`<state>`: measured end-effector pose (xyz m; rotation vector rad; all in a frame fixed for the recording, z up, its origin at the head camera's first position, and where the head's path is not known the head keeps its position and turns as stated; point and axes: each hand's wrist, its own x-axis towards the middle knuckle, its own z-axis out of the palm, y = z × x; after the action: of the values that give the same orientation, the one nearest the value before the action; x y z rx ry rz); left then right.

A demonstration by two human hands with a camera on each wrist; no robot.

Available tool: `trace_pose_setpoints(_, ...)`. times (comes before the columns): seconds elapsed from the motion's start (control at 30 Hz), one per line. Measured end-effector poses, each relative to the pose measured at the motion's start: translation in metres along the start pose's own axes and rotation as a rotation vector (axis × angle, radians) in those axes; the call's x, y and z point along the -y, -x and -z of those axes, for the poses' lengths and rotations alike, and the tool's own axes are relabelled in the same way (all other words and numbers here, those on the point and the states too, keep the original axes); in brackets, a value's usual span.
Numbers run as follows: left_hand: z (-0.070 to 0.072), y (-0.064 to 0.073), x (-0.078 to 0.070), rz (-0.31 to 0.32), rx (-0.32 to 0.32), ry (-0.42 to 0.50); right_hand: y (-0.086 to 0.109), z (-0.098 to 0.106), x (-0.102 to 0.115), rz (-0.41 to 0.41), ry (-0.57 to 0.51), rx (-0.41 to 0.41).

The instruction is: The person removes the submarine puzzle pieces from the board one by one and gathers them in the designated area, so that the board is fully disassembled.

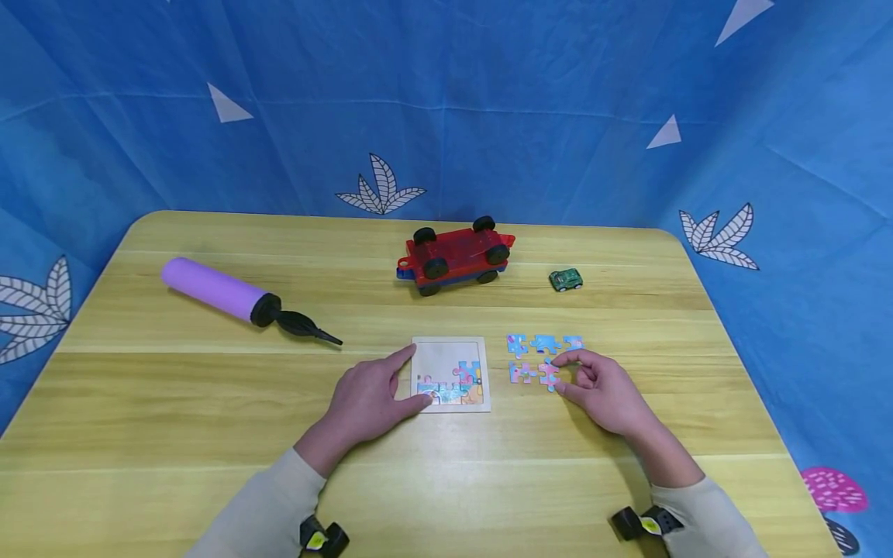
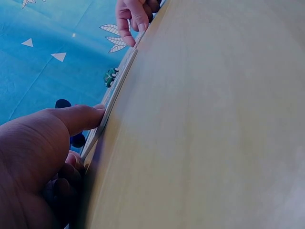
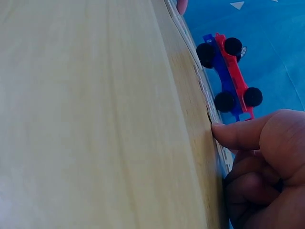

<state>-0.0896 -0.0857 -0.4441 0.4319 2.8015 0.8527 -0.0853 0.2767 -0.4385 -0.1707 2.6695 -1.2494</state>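
Note:
A square jigsaw tray (image 1: 452,407) lies on the table, with joined pieces along its bottom and right side. My left hand (image 1: 370,395) holds the tray's left side, thumb on the lower left part and index finger at the upper left corner. To the right of the tray, my right hand (image 1: 603,391) pinches a pink and blue puzzle piece (image 1: 548,373) between thumb and index finger, its other fingers curled in. Beside that piece lies another pink puzzle piece (image 1: 522,373). Blue puzzle pieces (image 1: 546,343) form a row above; the hand partly covers the rightmost one.
Behind the tray, a red and blue toy car chassis (image 1: 456,256) with black wheels stands near the table's back edge. A small green toy car (image 1: 566,280) sits to its right. A purple hand pump (image 1: 216,289) with a black nozzle lies at the left.

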Motion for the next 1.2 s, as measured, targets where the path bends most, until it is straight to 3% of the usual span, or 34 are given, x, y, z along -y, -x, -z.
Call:
trace_pose_setpoints(0.27, 0.001, -0.001, 0.0, -0.016, -0.008, -0.006, 0.002, -0.003, 0.003, -0.007, -0.018, -0.047)
trace_pose_setpoints(0.4, 0.001, -0.002, 0.001, -0.024, -0.018, -0.014, 0.002, -0.011, 0.012, 0.027, -0.068, -0.077)
trace_pose_setpoints(0.73, 0.002, -0.004, -0.001, -0.004, -0.001, -0.012, -0.003, -0.041, 0.045, 0.064, -0.169, -0.047)
trace_pose_setpoints(1.2, -0.001, 0.001, 0.0, 0.008, 0.007, -0.008, -0.01, -0.077, 0.062, 0.062, -0.193, 0.014)
